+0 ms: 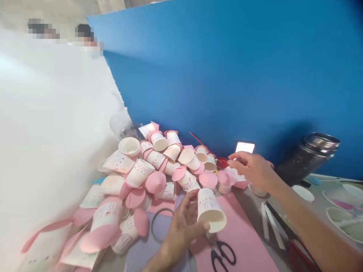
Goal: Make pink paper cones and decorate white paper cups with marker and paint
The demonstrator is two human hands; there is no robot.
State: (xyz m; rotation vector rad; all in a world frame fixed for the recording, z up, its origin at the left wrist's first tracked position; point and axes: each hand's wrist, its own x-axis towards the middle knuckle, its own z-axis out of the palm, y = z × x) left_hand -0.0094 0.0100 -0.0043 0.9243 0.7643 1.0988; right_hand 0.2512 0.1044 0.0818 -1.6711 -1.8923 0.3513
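My left hand [181, 229] is closed around the side of a white paper cup [207, 200] with small printed marks. The cup lies tilted, its mouth facing me. Beneath it is a sheet of pink paper [241, 230] with black-handled scissors [222, 257] on it. Further right, my right hand [253, 170] reaches forward with fingers stretched out, holding nothing that I can see. Its fingertips are close to a small red item [223, 162] and in front of a lit phone [245, 147]. Left of the held cup, many similar cups with pink paper pieces form a pile [140, 172].
A dark metal flask [307, 156] leans at the right. White strips [272, 224] and clear plastic cups [346, 223] lie near my right forearm. A blue panel [227, 75] stands behind, and a white surface [51, 113] at left. Two people are partly visible beyond it.
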